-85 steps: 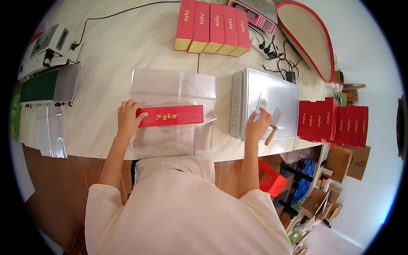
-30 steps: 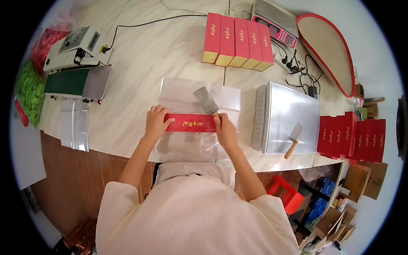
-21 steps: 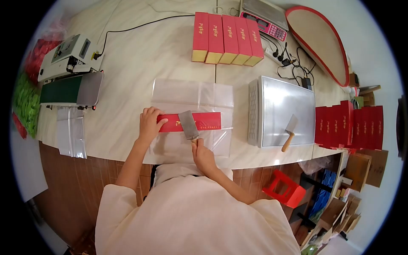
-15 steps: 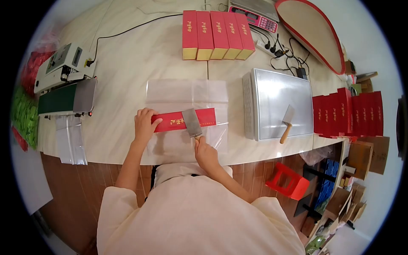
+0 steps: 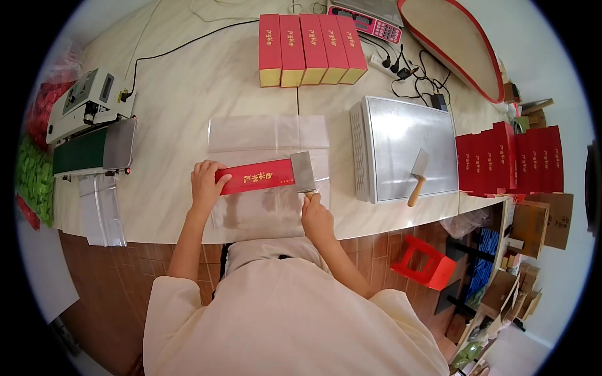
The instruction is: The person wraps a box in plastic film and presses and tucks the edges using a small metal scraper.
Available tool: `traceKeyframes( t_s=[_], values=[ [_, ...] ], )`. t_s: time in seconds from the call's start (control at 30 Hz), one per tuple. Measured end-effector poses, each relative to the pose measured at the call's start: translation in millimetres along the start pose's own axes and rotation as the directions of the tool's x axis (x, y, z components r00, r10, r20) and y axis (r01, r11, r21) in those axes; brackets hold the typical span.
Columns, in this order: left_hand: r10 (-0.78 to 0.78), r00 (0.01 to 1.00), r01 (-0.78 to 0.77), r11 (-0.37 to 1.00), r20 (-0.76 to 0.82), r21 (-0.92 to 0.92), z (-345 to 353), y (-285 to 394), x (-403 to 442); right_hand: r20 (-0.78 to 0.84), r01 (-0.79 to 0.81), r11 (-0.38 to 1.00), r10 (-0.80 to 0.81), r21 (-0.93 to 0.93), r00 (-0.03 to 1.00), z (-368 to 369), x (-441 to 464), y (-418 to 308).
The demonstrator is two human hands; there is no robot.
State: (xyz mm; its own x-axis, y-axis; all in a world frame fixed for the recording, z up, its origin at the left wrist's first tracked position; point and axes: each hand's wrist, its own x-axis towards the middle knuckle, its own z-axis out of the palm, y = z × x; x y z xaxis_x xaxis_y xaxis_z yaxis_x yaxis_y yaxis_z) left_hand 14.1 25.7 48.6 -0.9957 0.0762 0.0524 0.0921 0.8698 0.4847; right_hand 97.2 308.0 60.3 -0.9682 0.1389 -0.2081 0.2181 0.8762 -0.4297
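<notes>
A long red box (image 5: pixel 258 177) with gold lettering lies on clear plastic bags (image 5: pixel 269 130) in front of me. My left hand (image 5: pixel 205 183) grips its left end, thumb on the top face. In my right hand (image 5: pixel 318 220) is the short handle of a scraper (image 5: pixel 303 170). The scraper's wide metal blade lies flat over the right end of the red box. My fingers hide most of the handle.
A silver metal case (image 5: pixel 395 131) on the right carries a second scraper (image 5: pixel 416 180). Red boxes (image 5: pixel 312 44) stand at the back beside a pink scale (image 5: pixel 373 26) and cables. On the left is a sealing machine (image 5: pixel 91 135); a red stool (image 5: pixel 426 263) is on the floor.
My right hand has slid the scraper blade rightward along the red box, from past its middle to its right end. My left hand still grips the left end.
</notes>
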Motion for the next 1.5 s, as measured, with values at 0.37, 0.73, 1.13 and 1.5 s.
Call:
traceKeyframes(
  t_s=[0.37,0.73,1.13,1.5],
  values=[
    [-0.017,0.999,0.016,0.999,-0.036,-0.031,3,-2,-1,0.050,-0.060,0.998,0.059,0.012,0.997,-11,3,4],
    [-0.232,0.965,0.216,0.968,-0.123,-0.130,1,-47,-27,-0.024,0.005,0.990,-0.001,0.144,1.000,-57,15,16],
    [-0.294,0.823,0.561,0.277,0.487,-0.780,-2,-82,-40,0.423,0.655,0.647,-0.758,0.390,0.497,-16,89,-80],
    [-0.277,0.857,0.503,0.269,0.434,-0.821,20,-95,-35,0.439,0.637,0.705,-0.701,0.311,0.562,-7,117,-101]
  ],
)
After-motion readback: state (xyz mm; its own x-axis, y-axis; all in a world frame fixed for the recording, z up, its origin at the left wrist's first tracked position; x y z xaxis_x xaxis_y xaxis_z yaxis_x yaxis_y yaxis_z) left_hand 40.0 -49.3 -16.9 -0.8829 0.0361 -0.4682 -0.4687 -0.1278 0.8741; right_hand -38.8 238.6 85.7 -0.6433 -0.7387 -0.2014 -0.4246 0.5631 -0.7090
